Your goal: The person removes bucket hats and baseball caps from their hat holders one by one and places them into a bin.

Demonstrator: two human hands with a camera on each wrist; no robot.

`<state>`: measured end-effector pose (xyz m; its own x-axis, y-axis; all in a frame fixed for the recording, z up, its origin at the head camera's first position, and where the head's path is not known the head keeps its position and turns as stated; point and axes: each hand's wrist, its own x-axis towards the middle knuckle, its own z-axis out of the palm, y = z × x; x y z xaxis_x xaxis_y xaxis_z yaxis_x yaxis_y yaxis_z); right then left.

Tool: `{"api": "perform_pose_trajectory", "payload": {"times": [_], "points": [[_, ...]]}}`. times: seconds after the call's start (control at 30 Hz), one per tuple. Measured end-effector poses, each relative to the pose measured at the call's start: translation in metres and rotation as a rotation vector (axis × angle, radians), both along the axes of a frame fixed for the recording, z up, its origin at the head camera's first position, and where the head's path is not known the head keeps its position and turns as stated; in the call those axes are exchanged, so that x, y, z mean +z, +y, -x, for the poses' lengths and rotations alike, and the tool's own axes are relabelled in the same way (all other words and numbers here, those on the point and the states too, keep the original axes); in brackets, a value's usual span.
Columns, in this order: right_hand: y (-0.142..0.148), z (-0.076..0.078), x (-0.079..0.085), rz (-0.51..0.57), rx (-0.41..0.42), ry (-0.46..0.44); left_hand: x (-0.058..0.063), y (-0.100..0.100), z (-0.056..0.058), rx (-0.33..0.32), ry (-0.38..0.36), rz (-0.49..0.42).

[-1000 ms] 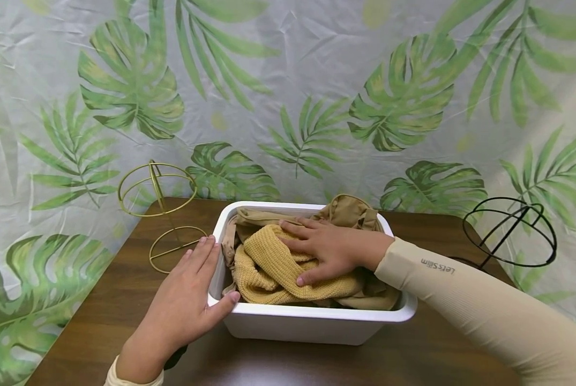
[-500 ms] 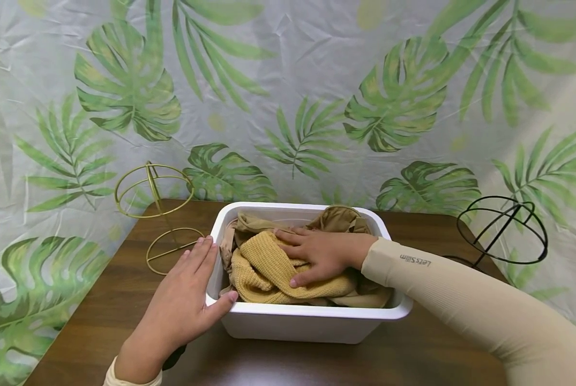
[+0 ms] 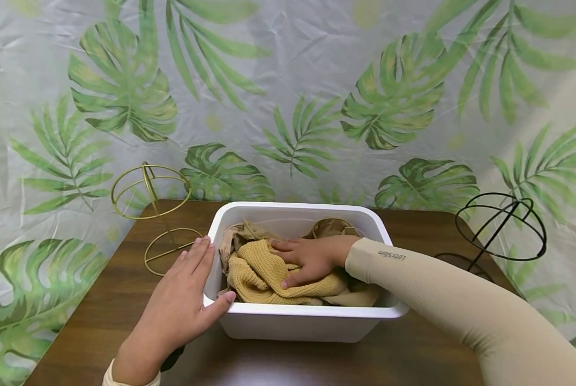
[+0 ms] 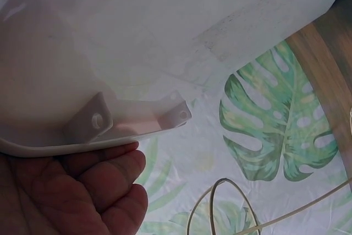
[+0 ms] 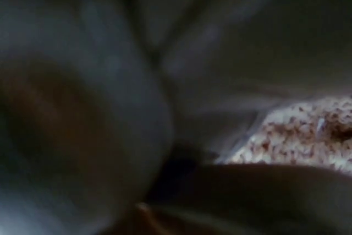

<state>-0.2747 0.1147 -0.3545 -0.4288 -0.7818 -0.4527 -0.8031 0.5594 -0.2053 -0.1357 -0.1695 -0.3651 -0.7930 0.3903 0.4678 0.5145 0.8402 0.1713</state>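
Observation:
A white plastic bin (image 3: 297,310) stands on the table, with a bundle of cloth inside. On top lies a folded yellow knitted piece (image 3: 256,260), with tan-brown fabric (image 3: 333,227) behind it and to its right. My right hand (image 3: 312,260) presses down on the knit, fingers spread. In the right wrist view dark, blurred fabric (image 5: 220,64) fills most of the picture. My left hand (image 3: 177,300) rests against the bin's left rim, its thumb at the front corner. The left wrist view has its fingers (image 4: 118,177) touching the rim from outside, below the bin's wall (image 4: 137,42).
A gold wire stand with round hoops (image 3: 150,185) is at the left, behind my left hand. A similar black wire stand (image 3: 497,230) is at the right, beyond my right sleeve. Behind the brown wooden table (image 3: 99,300) hangs a leaf-print sheet (image 3: 297,64).
My right hand has pushed deeper, and the cloth has sunk lower, baring more of the bin's inner back wall. The left hand has stayed at the rim.

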Motion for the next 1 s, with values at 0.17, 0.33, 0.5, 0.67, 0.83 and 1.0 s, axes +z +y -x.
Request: {"api": "perform_pose_trajectory", "payload": {"times": [0.17, 0.33, 0.5, 0.67, 0.83, 1.0], "points": [[-0.006, 0.001, 0.001, -0.013, 0.006, -0.021, 0.0, -0.001, -0.001, 0.017, -0.011, -0.002], [-0.007, -0.002, 0.003, -0.019, 0.01, 0.022, -0.001, -0.003, -0.003, 0.021, -0.013, 0.004], [-0.002, -0.01, 0.013, -0.02, 0.011, 0.104, -0.002, -0.003, -0.004, 0.01, -0.013, 0.011], [0.004, -0.024, 0.042, -0.037, -0.033, 0.153, -0.004, -0.001, -0.004, -0.003, -0.011, 0.008], [0.018, -0.038, 0.083, 0.036, -0.057, 0.201, -0.002, -0.001, -0.003, -0.001, 0.007, 0.005], [0.048, -0.035, 0.1, 0.164, -0.117, 0.233, 0.0, -0.001, -0.001, 0.0, 0.014, 0.007]]}}
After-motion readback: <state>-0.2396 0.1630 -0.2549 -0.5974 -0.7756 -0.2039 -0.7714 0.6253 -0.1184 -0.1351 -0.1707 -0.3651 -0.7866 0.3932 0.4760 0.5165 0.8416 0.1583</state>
